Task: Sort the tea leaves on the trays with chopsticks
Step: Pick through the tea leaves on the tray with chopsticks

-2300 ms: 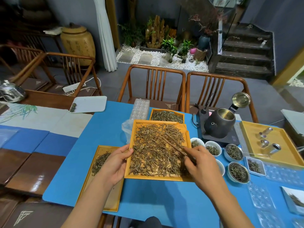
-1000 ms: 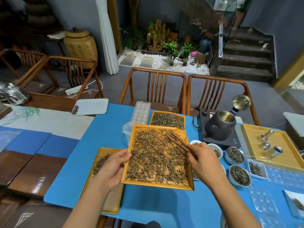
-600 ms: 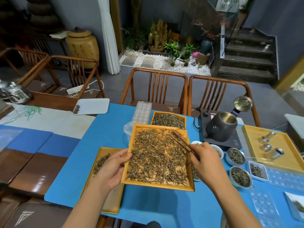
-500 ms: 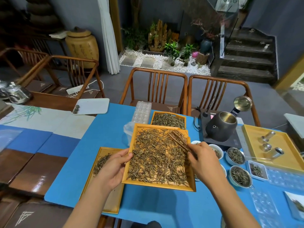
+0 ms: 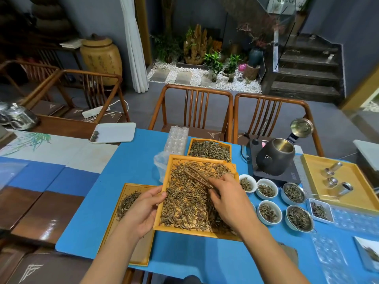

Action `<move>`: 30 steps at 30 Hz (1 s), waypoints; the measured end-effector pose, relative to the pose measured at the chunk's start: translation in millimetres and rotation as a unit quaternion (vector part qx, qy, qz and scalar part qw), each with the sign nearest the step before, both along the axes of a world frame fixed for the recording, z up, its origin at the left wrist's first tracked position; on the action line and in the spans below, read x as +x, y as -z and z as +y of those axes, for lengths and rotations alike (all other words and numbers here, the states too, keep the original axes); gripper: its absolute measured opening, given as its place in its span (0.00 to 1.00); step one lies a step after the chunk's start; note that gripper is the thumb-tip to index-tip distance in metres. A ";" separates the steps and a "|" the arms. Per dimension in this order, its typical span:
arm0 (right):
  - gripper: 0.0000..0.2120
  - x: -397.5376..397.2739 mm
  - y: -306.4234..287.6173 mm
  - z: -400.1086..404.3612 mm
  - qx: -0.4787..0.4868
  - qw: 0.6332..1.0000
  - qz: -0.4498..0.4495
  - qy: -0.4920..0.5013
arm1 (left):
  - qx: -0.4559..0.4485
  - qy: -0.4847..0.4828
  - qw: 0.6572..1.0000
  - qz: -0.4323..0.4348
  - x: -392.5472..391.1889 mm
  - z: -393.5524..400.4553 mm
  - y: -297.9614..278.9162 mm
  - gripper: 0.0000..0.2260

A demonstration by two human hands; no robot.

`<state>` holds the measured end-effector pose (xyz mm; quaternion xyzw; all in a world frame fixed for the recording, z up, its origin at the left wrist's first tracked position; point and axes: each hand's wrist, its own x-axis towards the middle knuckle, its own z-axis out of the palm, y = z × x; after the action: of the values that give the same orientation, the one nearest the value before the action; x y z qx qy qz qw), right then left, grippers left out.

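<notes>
The left hand (image 5: 143,210) is gripping the left edge of the big tray (image 5: 162,226) of leaves (image 5: 184,201), while the right hand (image 5: 229,199) is holding chopsticks (image 5: 196,176) over them, tips pointing toward the tray's far left corner. A smaller tray (image 5: 127,242) is lying partly under the left hand, near the cloth's (image 5: 127,160) front edge. White bowls (image 5: 266,210) of leaves are sitting just right of the big tray.

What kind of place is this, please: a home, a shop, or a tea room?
Probably a tea room or tea shop. An orange tray of dried tea leaves lies on the blue table, a dark kettle sits on its heater, and small white cups of leaves stand beside. Behind is a pebble garden.
</notes>
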<state>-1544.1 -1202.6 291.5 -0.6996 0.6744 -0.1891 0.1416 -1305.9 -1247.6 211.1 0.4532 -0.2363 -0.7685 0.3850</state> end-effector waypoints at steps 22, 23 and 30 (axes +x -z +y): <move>0.12 -25.6 6.9 12.7 -0.011 0.996 -0.015 0.088 | -0.002 -0.002 1.000 0.030 3.8 -0.2 4.3 0.19; 0.13 -27.4 8.3 13.3 -0.020 0.994 -0.021 0.101 | -0.003 -0.003 1.000 0.030 3.8 -0.5 4.5 0.19; 0.12 -26.2 12.9 19.1 -0.009 0.993 -0.026 0.116 | -0.001 -0.005 1.000 0.020 2.5 0.1 4.3 0.19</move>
<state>-1570.3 -1183.5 278.6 -0.6125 0.7454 -0.2286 0.1303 -1303.4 -1247.5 206.8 0.4384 -0.2269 -0.7751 0.3944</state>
